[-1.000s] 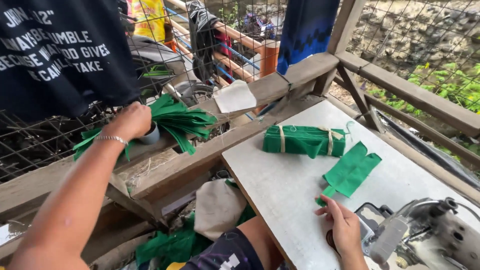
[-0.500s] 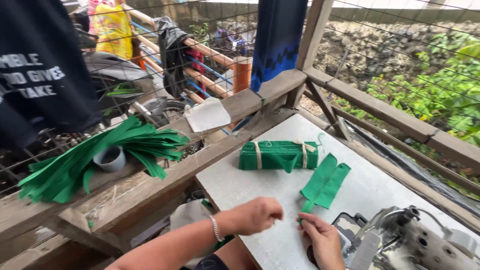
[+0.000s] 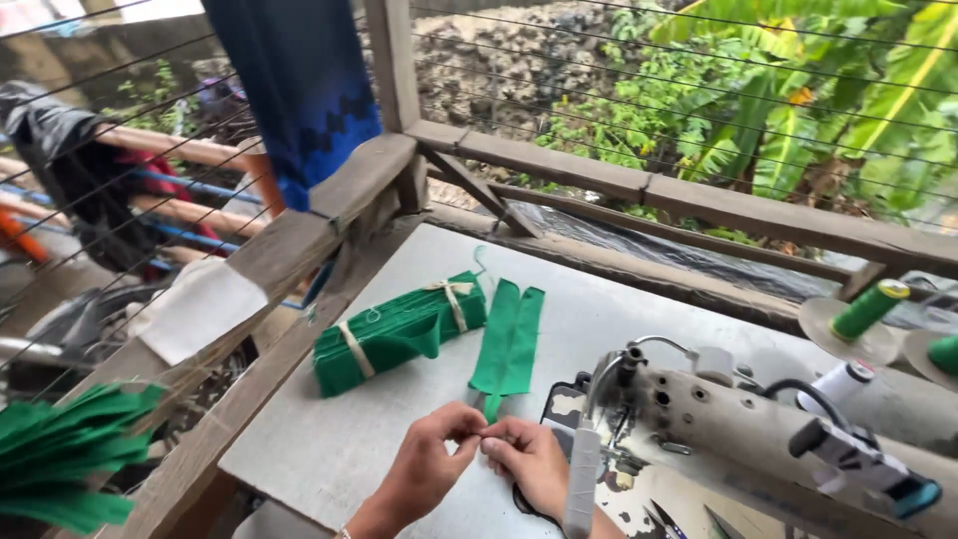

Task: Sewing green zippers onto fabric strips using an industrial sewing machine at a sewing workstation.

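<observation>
both hands, left hand [image 3: 427, 461] and right hand [image 3: 529, 461], seemingly pinch the green fabric strip [image 3: 509, 339] near the table's front edge [image 3: 329, 469]; it could slip crooked.

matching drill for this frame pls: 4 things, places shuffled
Things:
1. tied green bundle
2. loose green strips
3. green thread spool
4. white cloth

Places:
A. on the wooden rail, left
B. far right, behind the sewing machine
C. on the table, left of the loose strips
D. near end pinched by the left hand and the right hand

Pairs: 1-C, 2-D, 3-B, 4-A
</observation>
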